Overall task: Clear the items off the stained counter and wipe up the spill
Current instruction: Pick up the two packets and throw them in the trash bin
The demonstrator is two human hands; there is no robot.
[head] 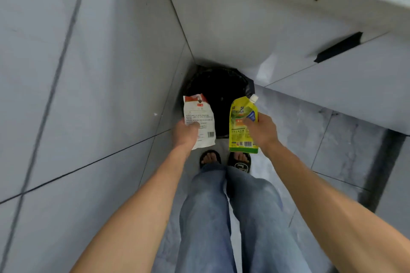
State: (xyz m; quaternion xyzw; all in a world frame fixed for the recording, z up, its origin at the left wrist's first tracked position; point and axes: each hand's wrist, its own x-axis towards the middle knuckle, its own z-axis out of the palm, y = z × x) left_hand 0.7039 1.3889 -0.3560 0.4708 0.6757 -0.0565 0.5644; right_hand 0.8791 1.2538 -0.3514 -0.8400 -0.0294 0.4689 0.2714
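I look straight down at a black-lined trash bin (218, 86) standing in the floor corner. My left hand (185, 134) grips a flat white pouch with a red top and a barcode (199, 117), held over the bin's near left rim. My right hand (261, 131) grips a yellow-green spouted pouch with a white cap (241, 126), held upright over the bin's near right rim. Both pouches hang above the bin's near edge, a little apart from each other.
A grey tiled wall (88, 73) runs along the left. White cabinet fronts (266, 29) with a dark handle slot (339, 47) rise on the right. My jeans and black sandals (239, 163) stand on the grey floor just before the bin.
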